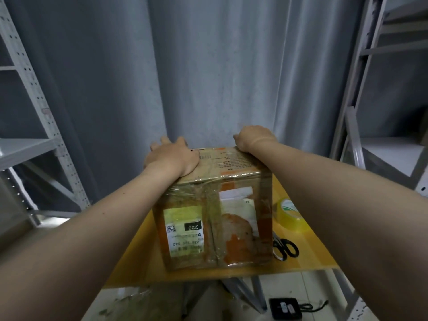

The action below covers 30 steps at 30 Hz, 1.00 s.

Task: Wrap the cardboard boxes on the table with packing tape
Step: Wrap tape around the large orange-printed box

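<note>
One tape-glossed cardboard box [215, 218] | left hand [172, 156] spread flat atop | right hand [254, 137] grip hooks far edge

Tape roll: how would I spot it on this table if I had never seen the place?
Find the yellow table with the big cardboard box on it. Just right of the box sits the tape roll, farther from the viewer than the black-handled scissors. It is the only round, glossy, yellowish ring there.
</note>
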Each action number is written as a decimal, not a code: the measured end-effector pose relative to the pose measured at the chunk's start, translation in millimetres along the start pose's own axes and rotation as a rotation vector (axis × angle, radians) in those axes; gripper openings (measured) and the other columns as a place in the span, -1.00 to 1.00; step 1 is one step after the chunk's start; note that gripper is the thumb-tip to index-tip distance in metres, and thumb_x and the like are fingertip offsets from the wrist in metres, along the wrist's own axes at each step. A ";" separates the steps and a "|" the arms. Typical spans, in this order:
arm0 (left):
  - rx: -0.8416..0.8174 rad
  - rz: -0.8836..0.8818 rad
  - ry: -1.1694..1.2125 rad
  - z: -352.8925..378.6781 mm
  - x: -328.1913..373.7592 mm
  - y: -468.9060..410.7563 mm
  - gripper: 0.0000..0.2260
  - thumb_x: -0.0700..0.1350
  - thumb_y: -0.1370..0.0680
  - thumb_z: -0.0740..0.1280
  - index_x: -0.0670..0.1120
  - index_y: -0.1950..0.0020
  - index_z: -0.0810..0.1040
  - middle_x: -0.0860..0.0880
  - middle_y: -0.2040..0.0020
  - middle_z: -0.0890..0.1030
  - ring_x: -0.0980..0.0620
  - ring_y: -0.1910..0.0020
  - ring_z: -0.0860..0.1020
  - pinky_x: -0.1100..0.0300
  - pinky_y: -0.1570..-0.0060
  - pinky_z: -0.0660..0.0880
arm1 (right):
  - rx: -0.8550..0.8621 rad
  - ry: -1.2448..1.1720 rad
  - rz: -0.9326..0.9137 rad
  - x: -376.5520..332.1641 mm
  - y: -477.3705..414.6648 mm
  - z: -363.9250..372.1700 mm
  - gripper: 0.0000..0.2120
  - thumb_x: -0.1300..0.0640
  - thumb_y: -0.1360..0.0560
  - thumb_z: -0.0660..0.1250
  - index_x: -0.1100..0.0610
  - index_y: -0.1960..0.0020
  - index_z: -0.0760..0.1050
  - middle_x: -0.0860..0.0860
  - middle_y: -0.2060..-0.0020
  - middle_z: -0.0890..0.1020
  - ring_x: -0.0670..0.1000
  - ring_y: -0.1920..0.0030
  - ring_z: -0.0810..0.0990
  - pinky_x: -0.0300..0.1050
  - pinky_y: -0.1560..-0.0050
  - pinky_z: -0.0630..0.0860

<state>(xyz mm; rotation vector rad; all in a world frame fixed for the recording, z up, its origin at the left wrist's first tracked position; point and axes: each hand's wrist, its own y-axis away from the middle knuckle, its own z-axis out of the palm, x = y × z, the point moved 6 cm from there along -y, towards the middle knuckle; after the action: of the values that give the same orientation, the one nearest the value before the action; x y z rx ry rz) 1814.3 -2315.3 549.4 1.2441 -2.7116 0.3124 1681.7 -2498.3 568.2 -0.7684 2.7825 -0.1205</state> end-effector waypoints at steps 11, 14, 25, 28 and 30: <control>0.210 -0.109 0.386 -33.8 -17.1 18.8 -0.52 0.10 -0.66 0.20 -0.06 -0.54 0.35 -0.19 -0.50 0.42 -0.32 -0.44 0.42 -0.11 -0.38 0.38 | -0.211 -0.310 0.024 9.4 53.4 -8.3 -0.59 -0.14 -0.65 0.18 0.18 0.15 0.46 0.24 0.10 0.61 0.24 0.27 0.66 -0.09 0.46 0.50; 0.398 -0.131 0.638 -52.9 -34.5 32.1 -0.63 0.00 -0.65 0.22 0.01 -0.46 0.44 -0.15 -0.45 0.44 -0.28 -0.39 0.45 -0.07 -0.35 0.40 | -0.054 -0.347 0.007 8.2 63.7 -26.2 -0.53 -0.23 -0.61 0.16 0.18 0.10 0.48 0.15 0.17 0.60 0.22 0.29 0.65 -0.09 0.40 0.47; 0.540 -0.318 1.074 -8.9 -104.5 90.4 -0.78 -0.12 -0.65 0.25 -0.13 -0.23 0.60 -0.08 -0.14 0.66 -0.08 -0.09 0.60 0.14 -0.08 0.51 | 0.221 -0.605 0.040 25.3 129.9 6.8 -0.64 -0.11 -0.60 0.14 0.12 -0.22 0.47 0.14 -0.21 0.57 0.28 -0.19 0.55 0.11 -0.19 0.50; 0.388 -0.400 1.041 21.9 -116.5 105.1 -0.73 -0.13 -0.60 0.27 -0.17 -0.24 0.60 -0.20 -0.19 0.66 -0.24 -0.20 0.60 -0.06 -0.24 0.54 | 0.203 -0.541 -0.007 22.5 150.5 29.9 -0.70 -0.04 -0.61 0.16 0.16 -0.20 0.43 0.21 -0.26 0.52 0.31 -0.18 0.56 0.14 -0.18 0.52; 0.273 -0.364 1.027 41.3 -111.6 115.7 -0.81 -0.18 -0.56 0.27 -0.21 -0.07 0.62 -0.23 -0.06 0.67 -0.29 -0.19 0.61 -0.08 -0.14 0.57 | 0.143 -0.532 0.028 32.4 162.3 54.9 -0.64 -0.02 -0.61 0.20 0.21 -0.29 0.39 0.23 -0.32 0.49 0.32 -0.26 0.53 0.15 -0.24 0.51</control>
<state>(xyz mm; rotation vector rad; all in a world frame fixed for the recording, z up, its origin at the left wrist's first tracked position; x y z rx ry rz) 1796.8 -2170.3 470.7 1.1407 -1.5823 0.9684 1589.1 -2376.6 484.5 -0.6159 2.2531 -0.0918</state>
